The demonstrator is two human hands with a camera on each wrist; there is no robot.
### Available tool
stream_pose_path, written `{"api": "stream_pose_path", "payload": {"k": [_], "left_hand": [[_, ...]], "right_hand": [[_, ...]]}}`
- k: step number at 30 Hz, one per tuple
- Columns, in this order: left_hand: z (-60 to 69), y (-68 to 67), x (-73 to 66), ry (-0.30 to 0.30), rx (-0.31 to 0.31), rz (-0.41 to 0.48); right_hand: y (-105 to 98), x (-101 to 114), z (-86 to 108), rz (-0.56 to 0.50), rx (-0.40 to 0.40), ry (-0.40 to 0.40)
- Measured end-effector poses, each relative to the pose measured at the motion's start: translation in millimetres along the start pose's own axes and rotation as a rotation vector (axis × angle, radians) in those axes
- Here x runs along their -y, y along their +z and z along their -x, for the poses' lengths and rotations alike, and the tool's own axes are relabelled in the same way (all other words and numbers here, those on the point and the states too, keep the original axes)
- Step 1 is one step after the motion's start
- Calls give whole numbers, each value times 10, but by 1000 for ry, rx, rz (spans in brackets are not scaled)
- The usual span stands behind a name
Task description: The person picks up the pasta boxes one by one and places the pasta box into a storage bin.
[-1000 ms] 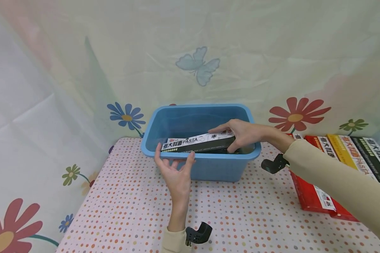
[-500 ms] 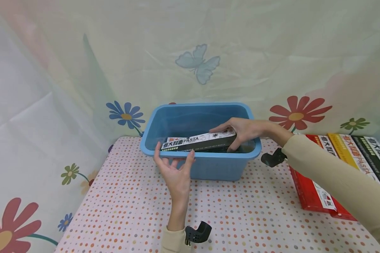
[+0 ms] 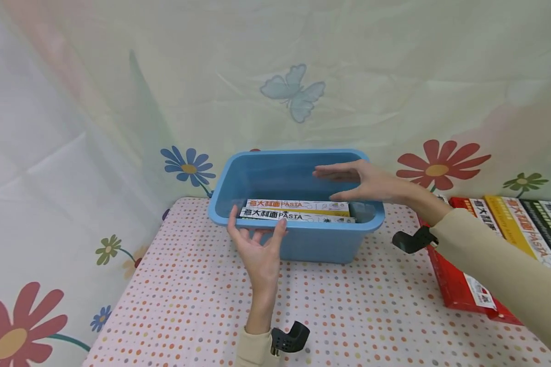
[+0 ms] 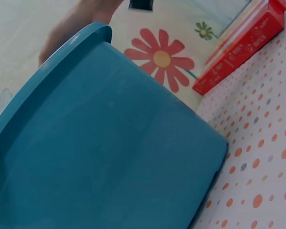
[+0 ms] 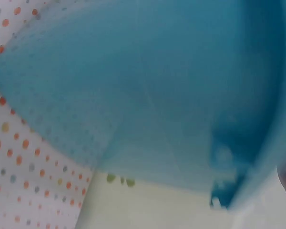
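Below the right hand (image 3: 370, 181), seemingly apart, lie pasta boxes (image 3: 298, 211).

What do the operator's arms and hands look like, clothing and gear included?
The left hand and right hand are ungloved. Plain beige sleeves cover the forearms in part. A black, bent-shaped unit sits near each sleeve's end; the left one shows small dots or holes. No cables or printed markings can be made out.

Plain blue on the tub (image 3: 319, 244); white and yellow on the rear box (image 3: 298, 205) inside; red, yellow, black with white on the boxes (image 3: 509, 221) outside; orange-dotted pale pink on the surface (image 3: 321, 306).
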State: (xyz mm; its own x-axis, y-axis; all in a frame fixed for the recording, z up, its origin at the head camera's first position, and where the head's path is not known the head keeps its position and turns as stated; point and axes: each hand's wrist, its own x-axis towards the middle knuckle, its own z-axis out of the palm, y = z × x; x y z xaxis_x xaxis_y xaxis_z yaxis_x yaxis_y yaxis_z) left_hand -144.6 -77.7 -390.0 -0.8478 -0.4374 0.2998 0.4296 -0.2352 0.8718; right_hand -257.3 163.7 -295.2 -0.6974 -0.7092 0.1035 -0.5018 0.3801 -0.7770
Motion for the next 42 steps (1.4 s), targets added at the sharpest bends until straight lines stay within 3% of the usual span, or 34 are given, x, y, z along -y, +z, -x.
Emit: {"api": "stream_pose_path", "payload": {"k": [6, 12, 17, 22, 25, 29, 37, 42], "left_hand": [[-29, -2, 8, 6, 7, 9], [-61, -27, 17, 5, 3, 0], [-64, -26, 11, 10, 8, -1], [-62, -23, -17, 6, 8, -14], [-56, -19, -22, 5, 6, -17], [-58, -16, -17, 5, 10, -1], [-51, -20, -14, 9, 20, -10], [-52, -16, -22, 7, 18, 13]], "right_hand": [[-135, 24, 551, 55, -285, 88], [-145, -290, 1216, 95, -464, 159], [44, -580, 1796, 123, -573, 303], [380, -733, 2153, 110, -708, 500], [559, -799, 2301, 65, -753, 582], [719, -862, 2421, -4, -741, 664], [847, -841, 2419, -15, -635, 774], [835, -817, 2383, -12, -660, 792]]}}
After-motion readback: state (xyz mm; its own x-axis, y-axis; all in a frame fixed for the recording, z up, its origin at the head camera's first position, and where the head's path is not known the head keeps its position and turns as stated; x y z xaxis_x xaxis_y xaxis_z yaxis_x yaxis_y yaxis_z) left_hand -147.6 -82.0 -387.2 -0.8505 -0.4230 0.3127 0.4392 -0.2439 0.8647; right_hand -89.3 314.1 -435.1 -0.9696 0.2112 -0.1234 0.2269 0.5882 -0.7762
